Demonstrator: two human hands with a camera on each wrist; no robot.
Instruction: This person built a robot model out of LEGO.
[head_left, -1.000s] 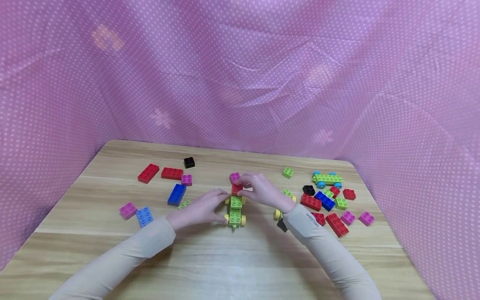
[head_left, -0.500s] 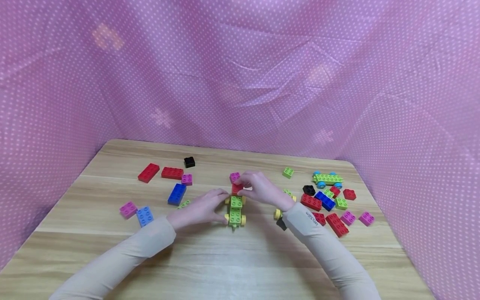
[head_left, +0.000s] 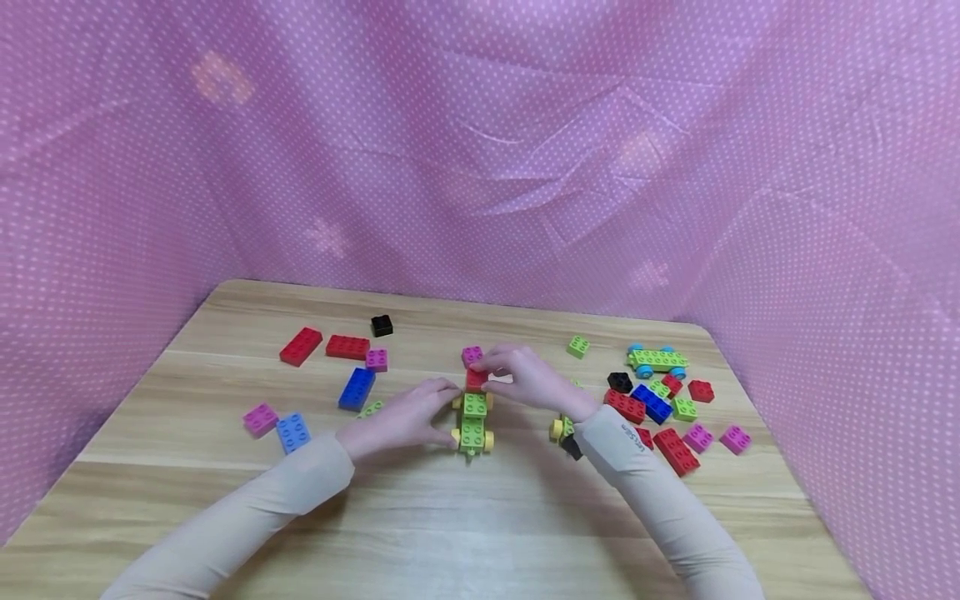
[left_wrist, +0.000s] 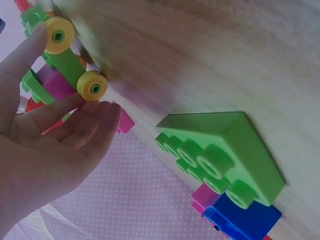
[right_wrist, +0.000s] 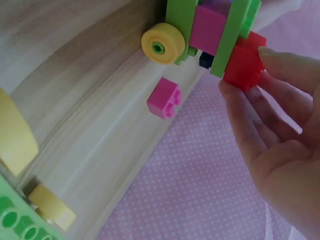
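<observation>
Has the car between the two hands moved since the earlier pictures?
No; in the head view, the car stays in place relative to the table.

- Head view evenly bright; pale glare on near worktop.
- Soft shadows beside both sleeves.
- Wrist views dimmer, slightly hazy; fine detail soft.

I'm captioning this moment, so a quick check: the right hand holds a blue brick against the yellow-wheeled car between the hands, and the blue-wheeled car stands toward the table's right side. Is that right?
Not quite: the brick is not blue. The right hand holds a red brick, as the right wrist view shows. The rest stands.
</observation>
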